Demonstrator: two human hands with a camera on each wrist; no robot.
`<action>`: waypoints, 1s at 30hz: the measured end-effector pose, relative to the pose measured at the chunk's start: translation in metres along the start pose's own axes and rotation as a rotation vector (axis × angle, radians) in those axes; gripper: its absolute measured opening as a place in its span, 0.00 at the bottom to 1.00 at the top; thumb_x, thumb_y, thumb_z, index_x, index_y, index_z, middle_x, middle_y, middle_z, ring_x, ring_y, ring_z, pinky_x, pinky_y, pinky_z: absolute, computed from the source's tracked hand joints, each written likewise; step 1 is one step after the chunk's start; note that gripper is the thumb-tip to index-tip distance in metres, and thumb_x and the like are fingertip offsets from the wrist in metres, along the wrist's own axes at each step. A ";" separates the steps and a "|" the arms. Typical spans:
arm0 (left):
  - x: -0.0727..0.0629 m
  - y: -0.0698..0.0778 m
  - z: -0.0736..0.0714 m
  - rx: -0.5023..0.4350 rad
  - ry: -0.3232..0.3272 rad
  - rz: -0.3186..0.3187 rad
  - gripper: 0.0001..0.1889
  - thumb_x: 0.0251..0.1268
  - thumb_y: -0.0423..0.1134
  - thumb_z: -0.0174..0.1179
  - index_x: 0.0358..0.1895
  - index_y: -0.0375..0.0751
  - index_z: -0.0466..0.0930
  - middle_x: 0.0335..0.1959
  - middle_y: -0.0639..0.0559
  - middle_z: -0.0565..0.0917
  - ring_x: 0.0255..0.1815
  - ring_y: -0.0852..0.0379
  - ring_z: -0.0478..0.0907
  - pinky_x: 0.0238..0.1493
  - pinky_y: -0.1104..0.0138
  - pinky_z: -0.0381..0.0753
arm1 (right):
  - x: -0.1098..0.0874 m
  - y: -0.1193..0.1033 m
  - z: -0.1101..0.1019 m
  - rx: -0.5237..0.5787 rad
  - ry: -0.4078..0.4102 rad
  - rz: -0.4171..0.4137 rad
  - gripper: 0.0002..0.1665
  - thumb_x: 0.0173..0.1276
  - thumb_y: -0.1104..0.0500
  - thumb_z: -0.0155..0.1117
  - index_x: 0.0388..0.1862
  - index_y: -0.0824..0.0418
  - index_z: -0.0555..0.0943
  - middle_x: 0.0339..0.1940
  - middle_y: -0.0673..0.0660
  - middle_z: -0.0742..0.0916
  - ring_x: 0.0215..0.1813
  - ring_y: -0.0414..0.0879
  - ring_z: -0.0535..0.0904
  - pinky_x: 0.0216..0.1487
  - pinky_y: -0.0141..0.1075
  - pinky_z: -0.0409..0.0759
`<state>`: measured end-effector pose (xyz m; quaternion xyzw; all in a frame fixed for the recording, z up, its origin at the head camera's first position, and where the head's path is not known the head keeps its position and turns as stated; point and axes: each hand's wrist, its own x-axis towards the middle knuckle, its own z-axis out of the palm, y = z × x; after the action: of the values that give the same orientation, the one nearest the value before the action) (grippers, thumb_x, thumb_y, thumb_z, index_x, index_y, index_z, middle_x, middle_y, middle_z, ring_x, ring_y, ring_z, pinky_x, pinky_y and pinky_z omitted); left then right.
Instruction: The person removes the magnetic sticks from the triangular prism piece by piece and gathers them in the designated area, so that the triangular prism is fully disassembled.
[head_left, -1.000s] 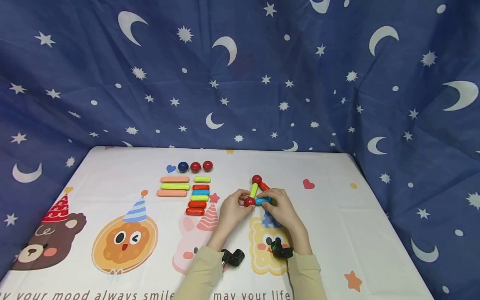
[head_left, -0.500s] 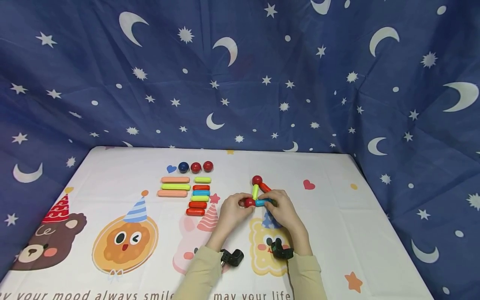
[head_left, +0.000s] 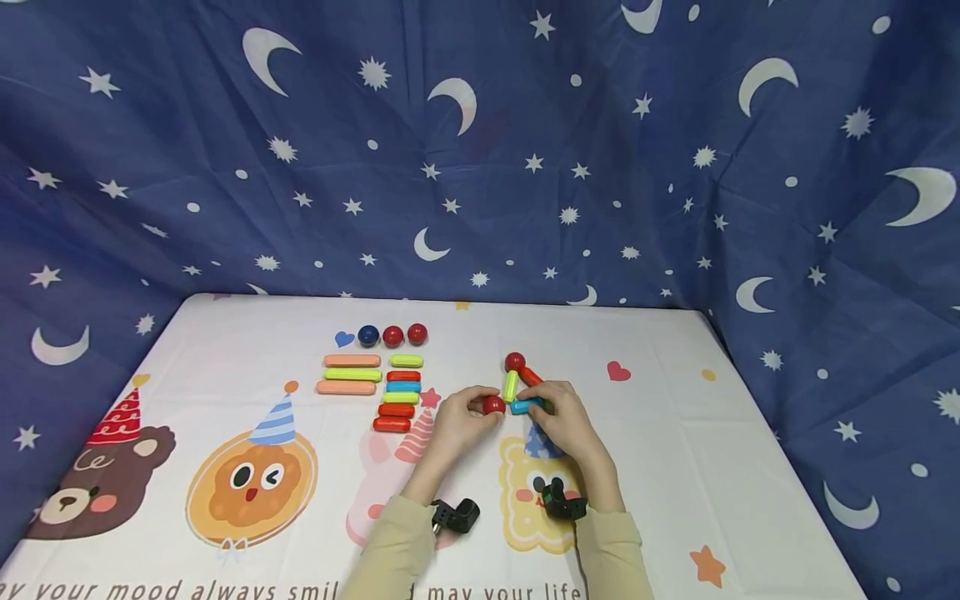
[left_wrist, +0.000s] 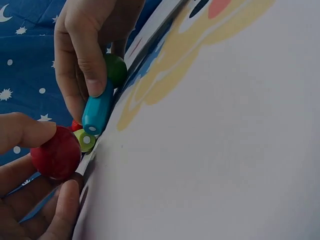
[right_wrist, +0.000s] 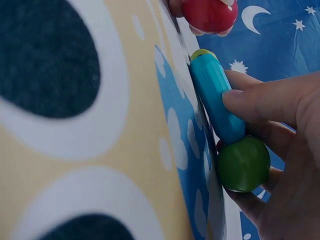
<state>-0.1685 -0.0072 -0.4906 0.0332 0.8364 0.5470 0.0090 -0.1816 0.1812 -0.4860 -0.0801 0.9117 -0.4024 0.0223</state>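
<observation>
Left hand [head_left: 463, 419]: fingers clamped on red ball [head_left: 493, 405], just left of blue rod [head_left: 522, 407], apart. Right hand [head_left: 566, 417]: thumb and fingers pinch blue rod, green ball [right_wrist: 244, 164] at its right end. Farther: yellow-green rod [head_left: 511, 387], second red ball [head_left: 514, 362] at far end, red rod [head_left: 530, 377] slanting near-right. Well left: loose rods [head_left: 352, 375], three balls [head_left: 393, 337] beyond.

Green ball [right_wrist: 244, 164]: mostly hidden behind the right hand [head_left: 564, 418] in the head view
Red rod [head_left: 529, 377]: end nearest that grip covered
Red ball [right_wrist: 209, 15] in left hand [head_left: 459, 423]: cut off by the right wrist view's top edge
</observation>
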 end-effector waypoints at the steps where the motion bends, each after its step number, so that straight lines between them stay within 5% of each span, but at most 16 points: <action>1: 0.000 0.000 -0.001 -0.003 -0.001 -0.005 0.18 0.50 0.34 0.68 0.48 0.40 0.84 0.36 0.43 0.86 0.33 0.57 0.81 0.36 0.68 0.80 | 0.000 0.000 0.000 -0.001 -0.001 0.002 0.11 0.64 0.66 0.63 0.43 0.55 0.86 0.54 0.57 0.84 0.63 0.54 0.69 0.67 0.57 0.67; 8: -0.006 0.004 -0.011 -0.018 -0.001 -0.024 0.18 0.52 0.35 0.69 0.49 0.43 0.84 0.43 0.45 0.86 0.39 0.53 0.83 0.40 0.66 0.80 | -0.001 0.000 0.000 -0.015 0.003 0.005 0.13 0.63 0.67 0.63 0.43 0.55 0.86 0.54 0.57 0.83 0.64 0.54 0.69 0.67 0.57 0.67; 18: -0.009 0.010 -0.039 -0.024 0.031 -0.025 0.18 0.54 0.37 0.69 0.51 0.45 0.83 0.41 0.46 0.87 0.36 0.57 0.81 0.33 0.71 0.76 | -0.001 0.000 0.000 -0.018 0.003 0.017 0.13 0.64 0.67 0.62 0.43 0.55 0.86 0.56 0.58 0.83 0.65 0.54 0.68 0.68 0.57 0.66; 30: -0.001 0.002 -0.100 0.050 0.097 -0.056 0.22 0.56 0.38 0.68 0.56 0.44 0.79 0.48 0.43 0.85 0.43 0.50 0.82 0.39 0.67 0.81 | 0.000 0.000 0.001 -0.021 0.005 0.003 0.13 0.63 0.68 0.62 0.43 0.55 0.86 0.53 0.57 0.84 0.63 0.54 0.69 0.67 0.56 0.67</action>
<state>-0.1729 -0.0983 -0.4483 -0.0167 0.8499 0.5264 -0.0171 -0.1818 0.1805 -0.4864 -0.0781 0.9161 -0.3928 0.0199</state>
